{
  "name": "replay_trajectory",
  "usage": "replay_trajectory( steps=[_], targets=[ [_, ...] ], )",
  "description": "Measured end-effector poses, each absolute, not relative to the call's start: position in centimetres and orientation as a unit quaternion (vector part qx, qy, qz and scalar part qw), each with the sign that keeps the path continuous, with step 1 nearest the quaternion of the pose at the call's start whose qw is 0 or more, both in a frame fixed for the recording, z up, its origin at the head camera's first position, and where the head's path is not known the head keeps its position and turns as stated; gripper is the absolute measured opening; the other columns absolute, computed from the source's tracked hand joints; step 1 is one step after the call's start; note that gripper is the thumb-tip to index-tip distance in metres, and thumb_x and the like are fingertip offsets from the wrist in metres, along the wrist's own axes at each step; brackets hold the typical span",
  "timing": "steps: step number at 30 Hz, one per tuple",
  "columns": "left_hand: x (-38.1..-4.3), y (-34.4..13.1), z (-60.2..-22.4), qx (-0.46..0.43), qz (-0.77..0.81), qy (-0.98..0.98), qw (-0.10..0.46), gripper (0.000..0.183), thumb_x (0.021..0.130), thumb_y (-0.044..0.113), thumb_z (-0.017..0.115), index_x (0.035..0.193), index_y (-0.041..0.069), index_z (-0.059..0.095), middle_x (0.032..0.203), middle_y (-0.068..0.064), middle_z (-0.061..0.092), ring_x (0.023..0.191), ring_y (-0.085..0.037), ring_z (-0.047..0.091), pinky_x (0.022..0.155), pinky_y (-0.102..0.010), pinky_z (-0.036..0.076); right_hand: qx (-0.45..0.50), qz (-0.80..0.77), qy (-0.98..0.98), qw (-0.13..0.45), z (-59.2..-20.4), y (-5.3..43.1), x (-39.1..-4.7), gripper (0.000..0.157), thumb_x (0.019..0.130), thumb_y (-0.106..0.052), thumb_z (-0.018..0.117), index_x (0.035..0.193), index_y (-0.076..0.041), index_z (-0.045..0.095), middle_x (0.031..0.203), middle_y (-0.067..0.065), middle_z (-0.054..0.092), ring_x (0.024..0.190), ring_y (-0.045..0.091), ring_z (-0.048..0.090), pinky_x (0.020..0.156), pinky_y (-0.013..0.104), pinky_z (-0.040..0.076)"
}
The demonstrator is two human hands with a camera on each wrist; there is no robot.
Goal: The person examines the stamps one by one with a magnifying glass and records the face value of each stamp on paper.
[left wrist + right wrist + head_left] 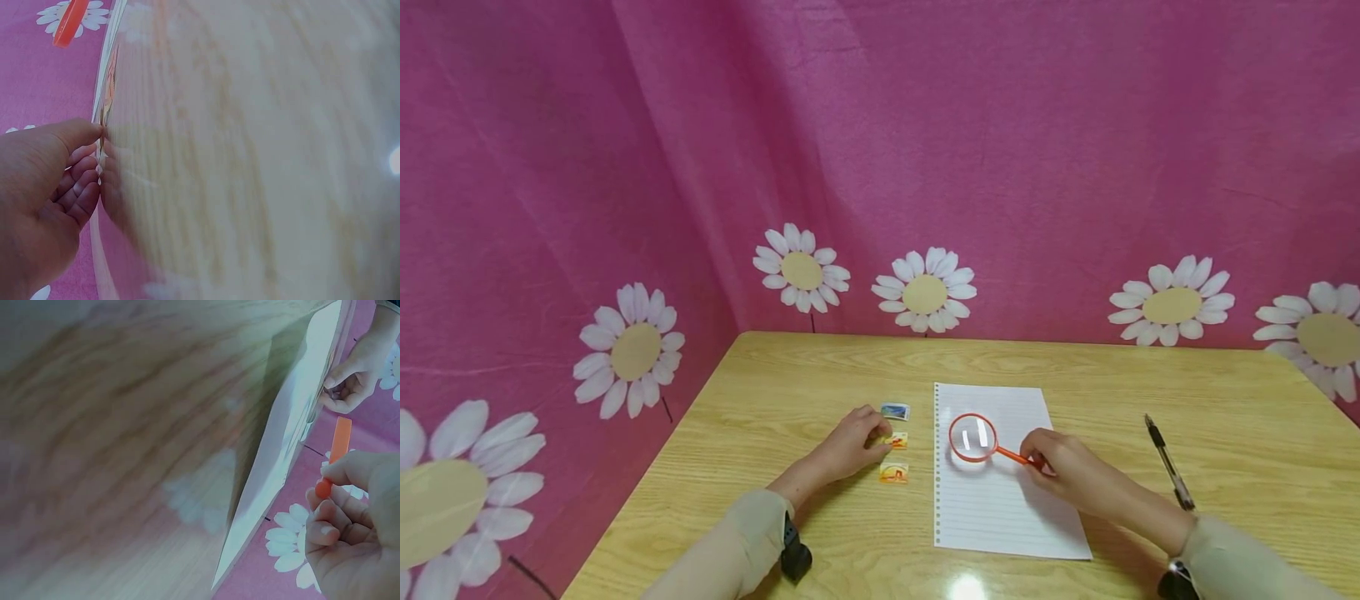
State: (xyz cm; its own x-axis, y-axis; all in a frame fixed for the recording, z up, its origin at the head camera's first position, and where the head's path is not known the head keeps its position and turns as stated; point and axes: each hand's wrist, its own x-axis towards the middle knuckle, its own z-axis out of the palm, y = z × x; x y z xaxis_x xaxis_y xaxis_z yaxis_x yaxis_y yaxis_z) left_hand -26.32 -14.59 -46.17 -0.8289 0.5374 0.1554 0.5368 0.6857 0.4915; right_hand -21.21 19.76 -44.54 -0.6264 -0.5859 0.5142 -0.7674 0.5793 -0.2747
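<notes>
Three small picture stamps lie in a column on the wooden table: a blue-green one point(895, 411) at the far end, a yellow-orange one point(898, 441) in the middle, another yellow-orange one point(893, 473) nearest. My left hand point(853, 442) pinches the left edge of the middle stamp, its fingertips low at the tabletop. In my right hand point(1067, 467) is the handle of an orange magnifying glass point(1011, 455), gripped between thumb and fingers. Its round lens hovers over the upper left of a lined sheet of paper point(992, 517). The right wrist view shows the orange handle point(340, 440) too.
To the right of the paper lies a black pen point(1168, 462). Pink cloth point(1000, 167) with white daisies hangs behind and left of the table point(820, 367). A dark strap point(793, 550) circles the left wrist.
</notes>
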Motion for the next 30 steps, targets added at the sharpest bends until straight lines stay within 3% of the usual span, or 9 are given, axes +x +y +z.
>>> replay_trajectory(
  steps=[30],
  targets=[
    [-26.1, -14.7, -45.8, 0.293, 0.269, 0.917, 0.005, 0.013, 0.092, 0.014, 0.068, 0.101, 0.006, 0.062, 0.096, -0.005, 0.054, 0.087, -0.013, 0.046, 0.078, -0.027, 0.043, 0.426, 0.243, -0.854, 0.172, -44.4, 17.2, -21.6, 0.025, 0.071, 0.013, 0.072, 0.082, -0.006, 0.059, 0.072, -0.005, 0.054, 0.067, 0.000, 0.046, 0.056, 0.014, 0.041]
  ],
)
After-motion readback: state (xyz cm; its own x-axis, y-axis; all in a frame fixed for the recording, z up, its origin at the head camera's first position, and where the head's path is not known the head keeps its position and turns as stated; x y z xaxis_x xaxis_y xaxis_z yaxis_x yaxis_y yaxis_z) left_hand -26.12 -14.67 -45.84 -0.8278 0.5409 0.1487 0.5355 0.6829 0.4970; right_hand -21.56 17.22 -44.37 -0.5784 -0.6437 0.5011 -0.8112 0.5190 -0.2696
